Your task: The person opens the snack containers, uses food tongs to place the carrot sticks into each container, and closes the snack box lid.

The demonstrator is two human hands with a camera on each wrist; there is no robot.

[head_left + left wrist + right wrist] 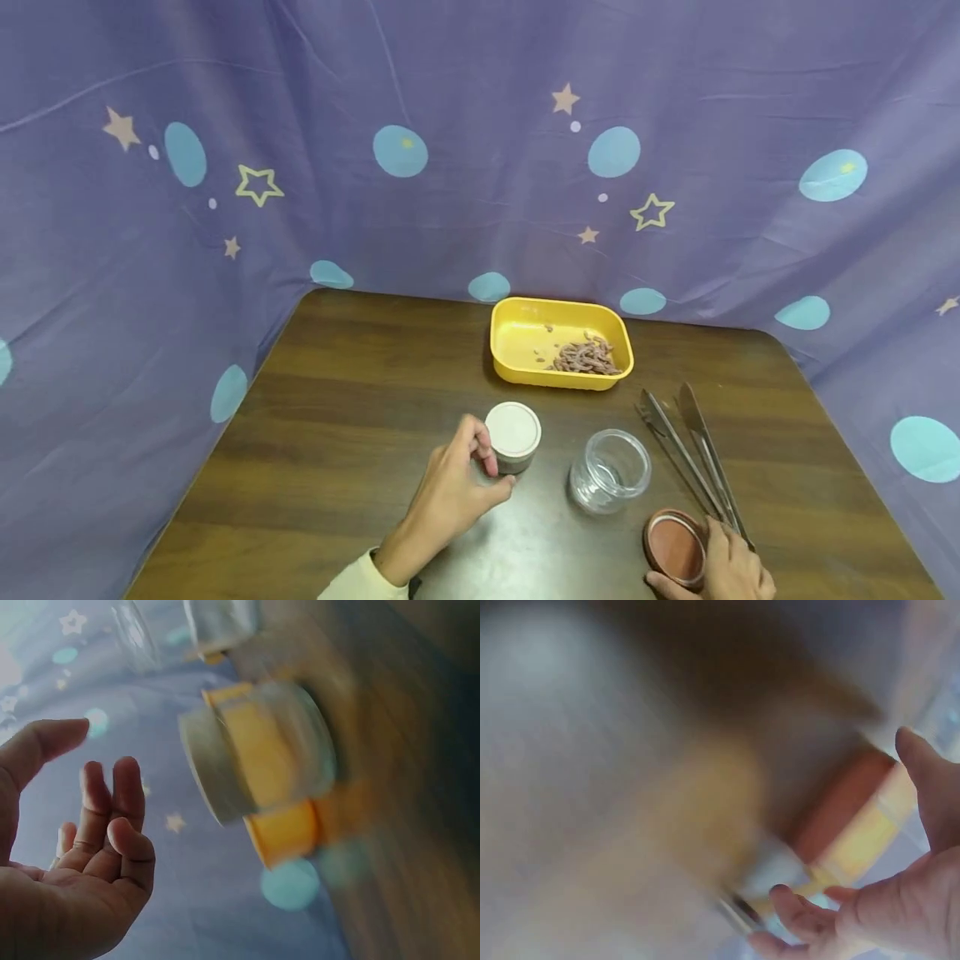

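A small glass jar [296,742] with a white lid [513,429] stands near the middle of the table. Beside it is my left hand [453,492], thumb and forefinger spread apart at the jar's near left side; in the left wrist view the fingers are loosely bent and hold nothing. At the lower right, my right hand [731,571] reaches round a reddish-brown round lid [677,547] with a pale ring. Thumb and fingers stand apart on either side of this lid in the right wrist view. An uncovered clear glass jar [609,472] stands between the hands.
A yellow tray [517,342] at the back holds a heap of small brown pieces [587,357]. Long metal tongs [701,450] lie on the right, their near end by my right hand. A purple patterned curtain [480,225] hangs behind the table.
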